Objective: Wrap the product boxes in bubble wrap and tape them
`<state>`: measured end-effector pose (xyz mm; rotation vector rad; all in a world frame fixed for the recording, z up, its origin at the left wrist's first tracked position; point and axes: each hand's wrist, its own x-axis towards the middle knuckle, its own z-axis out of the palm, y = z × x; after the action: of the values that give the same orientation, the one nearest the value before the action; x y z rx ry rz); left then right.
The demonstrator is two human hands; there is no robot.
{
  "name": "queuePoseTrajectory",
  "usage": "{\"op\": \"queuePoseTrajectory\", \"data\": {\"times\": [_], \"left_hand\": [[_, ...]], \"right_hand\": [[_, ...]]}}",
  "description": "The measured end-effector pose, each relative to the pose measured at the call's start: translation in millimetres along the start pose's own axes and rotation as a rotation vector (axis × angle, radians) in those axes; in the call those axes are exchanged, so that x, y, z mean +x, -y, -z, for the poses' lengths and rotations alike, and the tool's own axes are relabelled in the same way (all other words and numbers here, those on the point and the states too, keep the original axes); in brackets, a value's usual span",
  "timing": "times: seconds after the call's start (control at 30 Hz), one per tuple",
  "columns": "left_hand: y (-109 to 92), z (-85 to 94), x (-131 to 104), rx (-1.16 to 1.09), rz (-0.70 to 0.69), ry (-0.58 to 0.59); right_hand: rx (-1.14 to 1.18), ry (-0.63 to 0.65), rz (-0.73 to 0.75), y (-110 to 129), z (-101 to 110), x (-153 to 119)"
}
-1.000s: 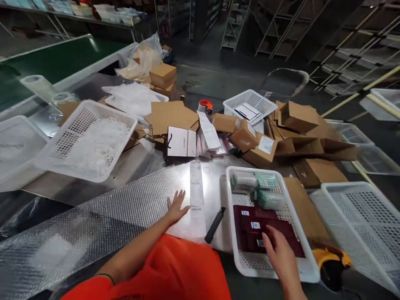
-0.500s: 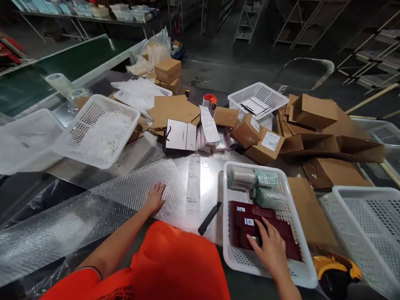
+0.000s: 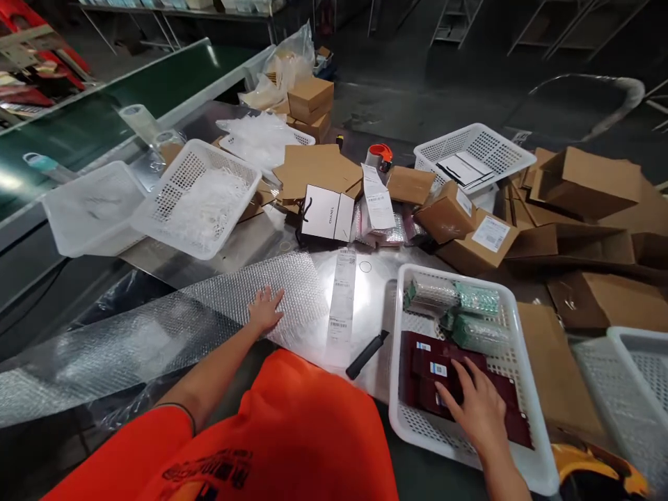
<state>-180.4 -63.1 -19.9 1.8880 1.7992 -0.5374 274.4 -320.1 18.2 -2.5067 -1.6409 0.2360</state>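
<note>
My left hand [image 3: 266,309] lies with fingers spread on a sheet of bubble wrap [image 3: 219,296] that runs off to the left. My right hand [image 3: 479,400] is over several dark maroon boxes [image 3: 417,379] with small white labels, in a white plastic basket [image 3: 395,390]. Its thumb and fingers are apart and touch the top of one box; I see no firm grip. Bubble-wrapped green boxes [image 3: 477,299] sit at the basket's far end. Between my hands lie a strip of printed labels [image 3: 342,296] and a black box cutter [image 3: 367,355].
A white shopping bag [image 3: 328,214], cardboard boxes [image 3: 447,212] and an orange tape dispenser [image 3: 380,154] stand beyond the labels. Baskets stand at left [image 3: 195,198] and back right [image 3: 474,156]. Flattened cardboard [image 3: 556,369] lies right of my basket. A green conveyor [image 3: 177,83] runs behind.
The camera view has turned a little left, so things sit further right in the picture. Both hands stay at the bubble wrap and the maroon boxes.
</note>
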Motion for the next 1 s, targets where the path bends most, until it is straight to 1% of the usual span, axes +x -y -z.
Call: {"op": "queuePoseTrajectory", "data": {"times": [0.07,0.17,0.23,0.33,0.47,0.53,0.6,0.7,0.77,0.8,0.83,0.9,0.97,1.0], "left_hand": [[5,3.6,0,0.020,-0.029,0.004],[10,3.7,4,0.013,-0.036,0.015],[11,1.6,8,0.001,-0.031,0.020],[11,-0.8,12,-0.020,-0.039,0.027],[10,0.9,12,-0.037,-0.045,0.050],[9,3.0,10,-0.031,-0.040,0.061],[7,4.8,8,-0.027,-0.034,0.067],[5,5.8,5,-0.029,-0.036,0.070],[5,5.1,5,-0.033,-0.041,0.068],[5,4.5,4,-0.032,-0.040,0.067],[5,3.7,4,-0.028,-0.035,0.066],[5,2.1,3,-0.007,-0.014,0.069],[6,0.7,3,0.021,-0.004,0.067],[7,0.1,4,0.035,-0.004,0.073]], "right_hand": [[-0.032,0.093,0.021,1,4,14],[-0.102,0.254,0.029,7,7,33],[-0.162,0.318,0.039,15,5,39],[-0.245,0.320,0.042,25,-2,40],[-0.295,0.289,-0.014,34,-8,41],[-0.282,0.281,-0.031,34,-8,43],[-0.216,0.260,-0.033,30,-3,47],[-0.008,0.194,-0.024,13,12,53],[0.181,0.132,-0.027,-3,29,54],[0.272,0.100,-0.052,-11,40,53],[0.350,0.074,-0.098,-19,52,51],[0.469,0.023,-0.245,-29,76,42],[0.552,-0.049,-0.399,-31,95,31],[0.597,-0.113,-0.467,-29,102,25]]}}
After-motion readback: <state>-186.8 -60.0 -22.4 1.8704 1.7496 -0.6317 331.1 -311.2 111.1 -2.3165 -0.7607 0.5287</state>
